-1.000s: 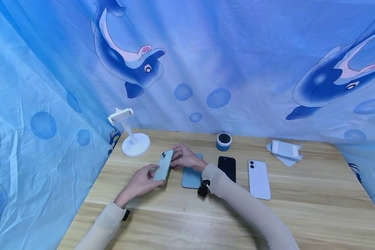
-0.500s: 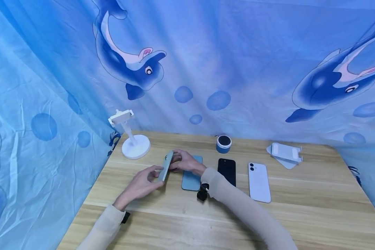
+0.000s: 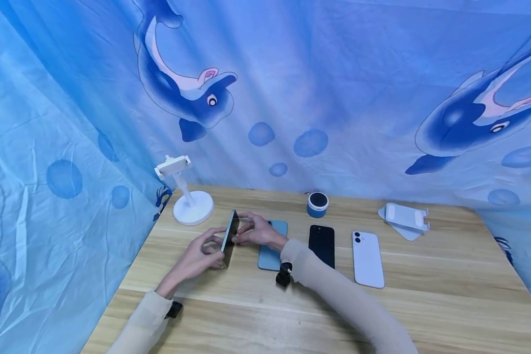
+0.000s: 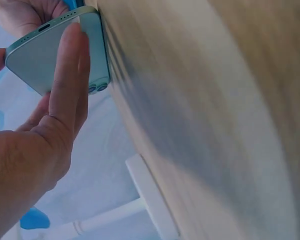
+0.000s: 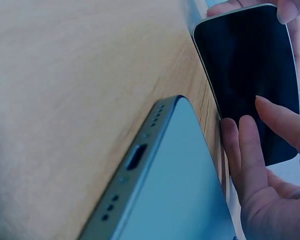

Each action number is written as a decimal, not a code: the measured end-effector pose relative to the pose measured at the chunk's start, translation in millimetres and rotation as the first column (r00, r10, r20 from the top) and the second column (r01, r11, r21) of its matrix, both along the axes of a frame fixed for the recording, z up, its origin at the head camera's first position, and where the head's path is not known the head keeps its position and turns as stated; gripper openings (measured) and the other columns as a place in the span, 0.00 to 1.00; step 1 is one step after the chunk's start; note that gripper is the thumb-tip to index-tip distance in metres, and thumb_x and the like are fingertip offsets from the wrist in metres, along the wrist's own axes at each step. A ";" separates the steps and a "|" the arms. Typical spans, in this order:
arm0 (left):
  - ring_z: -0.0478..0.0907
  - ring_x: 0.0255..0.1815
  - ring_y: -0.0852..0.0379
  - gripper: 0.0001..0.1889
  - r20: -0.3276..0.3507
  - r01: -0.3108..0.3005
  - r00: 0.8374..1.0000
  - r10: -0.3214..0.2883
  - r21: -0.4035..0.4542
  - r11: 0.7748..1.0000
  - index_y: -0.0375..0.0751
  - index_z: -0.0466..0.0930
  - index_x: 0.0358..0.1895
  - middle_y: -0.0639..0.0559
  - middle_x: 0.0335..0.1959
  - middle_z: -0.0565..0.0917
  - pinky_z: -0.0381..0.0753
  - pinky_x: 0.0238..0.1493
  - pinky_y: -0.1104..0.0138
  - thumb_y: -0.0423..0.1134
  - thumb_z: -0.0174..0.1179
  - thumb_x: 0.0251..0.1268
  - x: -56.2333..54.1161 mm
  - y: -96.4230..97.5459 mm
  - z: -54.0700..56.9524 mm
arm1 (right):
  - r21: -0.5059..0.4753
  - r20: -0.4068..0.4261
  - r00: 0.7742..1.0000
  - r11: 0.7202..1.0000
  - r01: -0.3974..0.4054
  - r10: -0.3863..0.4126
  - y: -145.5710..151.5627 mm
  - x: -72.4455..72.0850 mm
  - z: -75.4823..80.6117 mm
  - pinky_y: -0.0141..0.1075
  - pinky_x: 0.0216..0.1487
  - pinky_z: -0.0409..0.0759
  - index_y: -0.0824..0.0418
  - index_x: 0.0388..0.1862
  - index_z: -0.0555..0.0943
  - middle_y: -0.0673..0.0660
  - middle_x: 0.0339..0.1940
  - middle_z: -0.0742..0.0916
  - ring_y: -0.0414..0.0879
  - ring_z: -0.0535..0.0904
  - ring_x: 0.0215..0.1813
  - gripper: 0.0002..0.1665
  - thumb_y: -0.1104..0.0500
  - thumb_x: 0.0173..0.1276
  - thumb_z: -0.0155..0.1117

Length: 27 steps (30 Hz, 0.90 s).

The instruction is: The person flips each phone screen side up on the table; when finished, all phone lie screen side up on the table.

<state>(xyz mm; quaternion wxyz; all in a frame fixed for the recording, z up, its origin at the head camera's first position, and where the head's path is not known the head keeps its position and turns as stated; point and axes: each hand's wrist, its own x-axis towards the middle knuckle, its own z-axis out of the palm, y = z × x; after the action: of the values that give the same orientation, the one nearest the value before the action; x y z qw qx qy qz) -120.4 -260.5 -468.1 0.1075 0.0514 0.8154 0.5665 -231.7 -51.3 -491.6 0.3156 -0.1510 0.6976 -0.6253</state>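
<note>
A mint-green smartphone (image 3: pixel 231 232) stands tilted on edge, seen nearly side-on in the head view. My left hand (image 3: pixel 195 256) grips it, with fingers across the green back (image 4: pixel 37 60) and the thumb at a corner. My right hand (image 3: pixel 257 231) holds it from the other side. In the right wrist view, its thumb and fingertips lie against the dark screen (image 5: pixel 240 65), and another finger shows behind the lower end. A blue smartphone (image 3: pixel 270 258) lies back up on the table, partly under my right hand and wrist.
A black smartphone (image 3: pixel 322 241) and a white smartphone (image 3: pixel 367 260) lie to the right. At the back left stands a white phone stand (image 3: pixel 193 209). A small blue round speaker (image 3: pixel 317 210) and a folded white stand (image 3: pixel 404 219) sit along the back, before a blue dolphin curtain (image 3: pixel 283 73).
The mint-green phone has turned from showing its back to showing its edge and dark screen, with both hands on it. The right hand has shifted slightly left.
</note>
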 end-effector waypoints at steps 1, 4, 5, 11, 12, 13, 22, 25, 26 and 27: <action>0.88 0.37 0.48 0.36 0.001 0.005 1.000 -0.005 0.025 1.000 0.40 0.63 0.78 0.23 0.62 0.74 0.91 0.40 0.54 0.27 0.60 0.66 -0.5 -1.1 -0.1 | 0.001 0.005 1.000 1.000 0.006 -0.006 0.0 0.5 0.4 0.45 0.50 0.89 0.54 0.80 0.67 0.67 0.51 0.85 0.52 0.88 0.44 0.48 0.67 0.63 0.77; 0.88 0.36 0.47 0.36 -0.003 0.002 1.000 -0.002 0.070 0.998 0.36 0.62 0.78 0.22 0.62 0.73 0.90 0.40 0.50 0.25 0.59 0.64 -2.0 -3.4 0.1 | 0.010 0.006 1.000 1.000 0.027 -0.027 -0.3 1.8 1.3 0.45 0.49 0.89 0.56 0.80 0.67 0.65 0.48 0.85 0.52 0.89 0.41 0.49 0.67 0.62 0.78; 0.88 0.36 0.47 0.36 -0.009 0.000 1.000 0.000 0.078 0.997 0.35 0.63 0.77 0.21 0.62 0.73 0.90 0.40 0.49 0.25 0.59 0.63 -2.5 -4.2 0.0 | 0.022 -0.005 0.999 0.999 0.035 -0.035 -0.4 2.4 1.9 0.45 0.49 0.89 0.57 0.79 0.68 0.64 0.47 0.85 0.51 0.88 0.41 0.49 0.66 0.61 0.79; 0.87 0.35 0.51 0.36 -0.006 -0.059 0.998 0.060 0.099 0.993 0.32 0.65 0.74 0.23 0.61 0.74 0.90 0.38 0.50 0.21 0.59 0.58 -3.8 -6.0 -0.2 | 0.142 -0.151 0.988 0.988 0.067 -0.045 -0.6 5.0 1.3 0.37 0.45 0.84 0.57 0.77 0.71 0.60 0.42 0.89 0.45 0.84 0.39 0.48 0.59 0.59 0.82; 0.87 0.35 0.52 0.36 -0.004 -0.066 0.998 0.066 0.097 0.993 0.32 0.65 0.75 0.23 0.61 0.74 0.90 0.38 0.50 0.20 0.58 0.58 -4.1 -6.2 -0.2 | 0.155 -0.164 0.985 0.985 0.072 -0.046 -0.6 5.3 0.8 0.36 0.44 0.83 0.57 0.77 0.71 0.59 0.41 0.89 0.45 0.84 0.39 0.48 0.58 0.59 0.82; 0.87 0.35 0.53 0.37 -0.001 -0.072 0.997 0.073 0.095 0.993 0.32 0.65 0.75 0.23 0.61 0.74 0.90 0.38 0.50 0.20 0.58 0.58 -4.2 -6.7 -0.3 | 0.165 -0.176 0.983 0.983 0.076 -0.047 -0.9 5.8 0.3 0.36 0.44 0.82 0.57 0.77 0.71 0.59 0.41 0.89 0.44 0.84 0.39 0.48 0.57 0.59 0.83; 0.83 0.32 0.58 0.39 0.042 -0.126 0.992 0.123 0.065 0.990 0.34 0.65 0.77 0.29 0.56 0.75 0.90 0.41 0.51 0.20 0.57 0.58 -5.1 -12.4 2.1 | 0.232 -0.246 0.967 0.965 0.119 -0.060 -3.8 9.8 0.6 0.42 0.53 0.83 0.57 0.74 0.74 0.55 0.40 0.90 0.45 0.83 0.41 0.45 0.54 0.59 0.83; 0.81 0.31 0.58 0.39 0.059 -0.129 0.990 0.126 0.056 0.990 0.34 0.65 0.77 0.33 0.53 0.75 0.90 0.42 0.51 0.20 0.57 0.58 -6.1 -13.8 2.2 | 0.258 -0.273 0.960 0.957 0.133 -0.059 -4.5 10.8 0.9 0.44 0.56 0.83 0.57 0.74 0.74 0.54 0.39 0.90 0.45 0.84 0.41 0.46 0.53 0.59 0.83; 0.81 0.31 0.58 0.39 0.063 -0.130 0.990 0.127 0.052 0.990 0.34 0.65 0.77 0.34 0.52 0.74 0.90 0.42 0.51 0.20 0.57 0.58 -6.6 -14.2 2.0 | 0.262 -0.279 0.959 0.955 0.136 -0.060 -4.8 10.9 0.6 0.45 0.56 0.84 0.58 0.74 0.74 0.54 0.39 0.90 0.45 0.84 0.41 0.46 0.53 0.58 0.83; 0.81 0.32 0.58 0.39 0.068 -0.134 0.989 0.130 0.049 0.990 0.34 0.65 0.77 0.36 0.51 0.74 0.90 0.42 0.51 0.20 0.57 0.58 -6.9 -14.6 1.7 | 0.268 -0.281 0.958 0.954 0.139 -0.060 -5.0 11.0 0.2 0.45 0.56 0.84 0.58 0.74 0.73 0.54 0.38 0.90 0.45 0.84 0.40 0.46 0.54 0.58 0.83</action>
<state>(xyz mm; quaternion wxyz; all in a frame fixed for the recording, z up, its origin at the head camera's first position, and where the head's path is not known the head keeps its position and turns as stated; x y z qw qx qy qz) -127.3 -275.1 -466.4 0.0948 -0.0181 0.7975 0.5955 -220.6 -56.3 -491.4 0.2040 -0.1521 0.8234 -0.5073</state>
